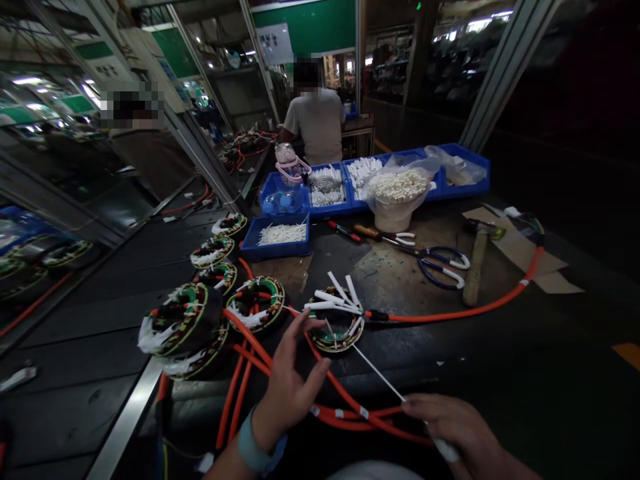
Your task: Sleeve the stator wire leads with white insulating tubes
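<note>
A ring-shaped motor stator (336, 341) with coloured windings lies on the bench, white sleeves (340, 293) fanned across its top. Its orange cable (450, 316) runs off to the right. My left hand (293, 380), thumb and fingers apart, has its fingertips at the stator's left rim; whether they touch the thin white strand there I cannot tell. From the stator's front edge a white cord (379, 372) stretches taut to my right hand (450, 423), which is closed on it. A white piece (444, 449) shows below that hand, partly hidden.
More stators (175, 320) with orange cables stand at left. Behind are a blue tray (275, 252) of thin white strips, blue bins (327, 212) and a bagged tub (394, 217). Pliers (395, 237), scissors (443, 267) and a hammer (475, 267) lie right. A person (317, 123) sits beyond.
</note>
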Demonstrator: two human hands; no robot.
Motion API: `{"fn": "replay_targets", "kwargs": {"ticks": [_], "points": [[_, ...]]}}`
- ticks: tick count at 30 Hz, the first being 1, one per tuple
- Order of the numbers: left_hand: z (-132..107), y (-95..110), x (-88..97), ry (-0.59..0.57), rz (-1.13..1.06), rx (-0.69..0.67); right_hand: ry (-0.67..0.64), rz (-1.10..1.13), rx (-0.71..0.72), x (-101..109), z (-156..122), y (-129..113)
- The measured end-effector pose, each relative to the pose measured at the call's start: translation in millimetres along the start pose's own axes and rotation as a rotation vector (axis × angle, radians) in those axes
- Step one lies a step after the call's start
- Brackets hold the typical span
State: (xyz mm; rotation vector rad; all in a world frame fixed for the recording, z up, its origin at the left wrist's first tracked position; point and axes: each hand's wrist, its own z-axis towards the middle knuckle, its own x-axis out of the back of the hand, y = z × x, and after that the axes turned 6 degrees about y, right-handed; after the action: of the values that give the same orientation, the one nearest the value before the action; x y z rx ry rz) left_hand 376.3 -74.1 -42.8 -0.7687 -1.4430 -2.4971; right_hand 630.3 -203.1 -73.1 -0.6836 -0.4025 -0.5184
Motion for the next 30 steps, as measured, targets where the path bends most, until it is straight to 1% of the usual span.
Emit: {"fn": "replay_targets", "kwargs": {"ticks": [2, 4, 6, 8, 10, 11, 14, 15, 17, 19, 23, 26, 30], "points": [[5, 0, 1.4, -0.056, 0.197, -0.086, -0.003, 0.014, 0.014, -6, -2, 3], [12, 4, -1.5, -0.099, 0.396, -0.160, -0.033, 0.005, 0.018, -17, 1, 8], [20, 10, -7.7, -0.124, 0.550, -0.173, -0.056, -0.009, 0.006, -29, 9, 13], [26, 15, -13.9, -0.150, 0.614, -0.145, -0.048, 0.005, -0.006, -39, 20, 15], [30, 18, -16.2, -0.177, 0.600, -0.126, -0.029, 0.042, -0.001, -41, 29, 12], [31, 18, -15.4, -0.192, 0.574, -0.126, -0.034, 0.061, 0.019, -38, 32, 9], [30, 14, -8.3, -0.261, 0.492, -0.145, -0.010, 0.094, 0.092, -22, 30, -1], [29, 12, -6.1, -0.286, 0.478, -0.155, -0.007, 0.093, 0.089, -15, 27, -4], [28, 8, -5.1, -0.299, 0.483, -0.166, -0.033, 0.075, 0.024, -3, 21, -9], [27, 6, -9.0, -0.254, 0.504, -0.163, -0.089, 0.059, -0.055, 5, 16, -12], [23, 8, -23.7, -0.139, 0.501, -0.162, -0.087, 0.058, -0.093, 7, 9, -13], [19, 12, -31.3, -0.083, 0.510, -0.157, -0.066, 0.041, -0.054, 6, 9, -12], [16, 15, -32.7, -0.100, 0.552, -0.141, -0.030, -0.023, 0.050, 5, 9, -10]]}}
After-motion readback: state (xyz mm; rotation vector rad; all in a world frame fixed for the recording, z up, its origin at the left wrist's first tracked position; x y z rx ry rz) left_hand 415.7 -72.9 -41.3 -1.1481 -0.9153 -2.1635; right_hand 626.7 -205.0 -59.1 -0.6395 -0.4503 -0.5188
